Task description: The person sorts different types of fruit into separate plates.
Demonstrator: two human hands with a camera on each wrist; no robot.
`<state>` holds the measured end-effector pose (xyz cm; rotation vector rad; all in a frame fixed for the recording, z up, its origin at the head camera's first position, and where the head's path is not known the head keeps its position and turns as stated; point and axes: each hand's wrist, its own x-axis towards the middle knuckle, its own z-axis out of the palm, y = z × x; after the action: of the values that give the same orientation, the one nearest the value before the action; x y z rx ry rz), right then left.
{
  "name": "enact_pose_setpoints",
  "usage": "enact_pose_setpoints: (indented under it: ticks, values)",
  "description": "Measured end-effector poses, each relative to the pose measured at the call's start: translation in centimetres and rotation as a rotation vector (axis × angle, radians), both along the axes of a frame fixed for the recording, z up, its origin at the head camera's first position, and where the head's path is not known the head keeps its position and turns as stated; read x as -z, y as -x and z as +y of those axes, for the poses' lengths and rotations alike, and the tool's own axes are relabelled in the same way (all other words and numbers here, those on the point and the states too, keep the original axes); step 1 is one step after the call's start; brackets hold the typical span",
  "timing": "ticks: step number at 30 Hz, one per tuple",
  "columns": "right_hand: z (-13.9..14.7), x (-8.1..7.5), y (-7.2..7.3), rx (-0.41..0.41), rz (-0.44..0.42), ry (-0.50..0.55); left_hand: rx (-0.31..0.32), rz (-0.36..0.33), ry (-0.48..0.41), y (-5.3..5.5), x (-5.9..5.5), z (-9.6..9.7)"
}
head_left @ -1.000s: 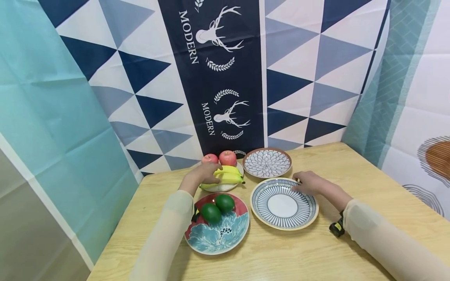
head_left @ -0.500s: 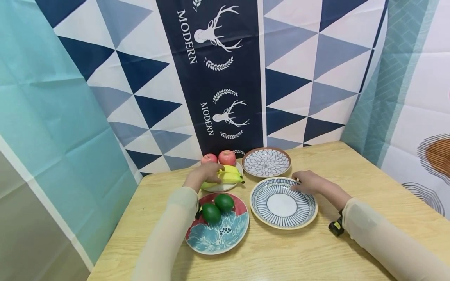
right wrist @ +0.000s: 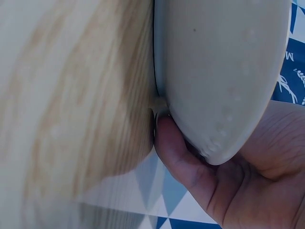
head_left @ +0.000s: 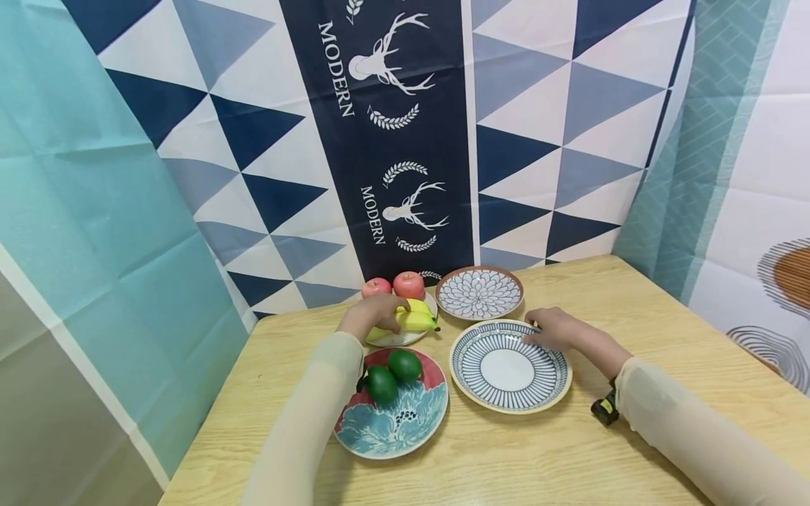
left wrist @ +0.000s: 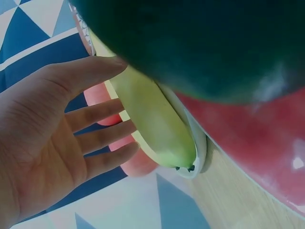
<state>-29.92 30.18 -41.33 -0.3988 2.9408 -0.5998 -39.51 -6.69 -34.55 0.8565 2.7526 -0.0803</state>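
Observation:
My left hand (head_left: 378,313) reaches over the yellow bananas (head_left: 414,322), which lie on a white plate (head_left: 405,339) at the back. In the left wrist view its fingers (left wrist: 110,135) are spread and nearly straight, with fingertips and thumb right at the edge of the bananas (left wrist: 155,119). Two red apples (head_left: 409,285) sit behind them. My right hand (head_left: 554,329) grips the far right rim of a plate with dark blue stripes (head_left: 508,370). In the right wrist view a digit curls under the pale underside of that plate (right wrist: 219,71).
Two dark green oval fruits (head_left: 382,385) lie on the red and blue flower plate (head_left: 395,429), under the left forearm. A brown-rimmed plate with a petal pattern (head_left: 479,294) stands at the back. Patterned cloth (head_left: 418,140) hangs directly behind the wooden table (head_left: 506,464).
My left hand has slid slightly right over the bananas, its forearm following. Bananas and plates keep their places, and the right hand stays at the striped plate's rim.

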Motion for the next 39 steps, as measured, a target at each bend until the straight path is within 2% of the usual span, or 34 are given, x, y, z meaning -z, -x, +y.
enact_pose_setpoints:
  ticks: [10,15,20,27,34,39]
  values:
    - [-0.1,0.0,0.1,0.003,-0.009,0.009,-0.049,-0.050,-0.025,0.1,0.4,-0.4]
    - [-0.2,-0.1,0.1,0.003,-0.011,0.008,-0.043,-0.057,-0.028,0.3,0.6,-0.5]
    - [-0.2,0.0,0.1,0.001,-0.013,0.005,-0.002,-0.031,0.003,0.5,0.8,-0.6]
    - [-0.1,0.0,0.3,0.000,-0.016,0.005,-0.012,-0.022,0.013,0.7,1.1,-0.7]
    - [-0.1,0.1,0.3,-0.001,-0.008,0.006,0.026,0.023,0.043,0.7,1.4,-1.1]
    - [-0.1,0.0,0.1,-0.003,-0.003,0.010,0.017,0.031,0.021,0.7,1.6,-1.3]
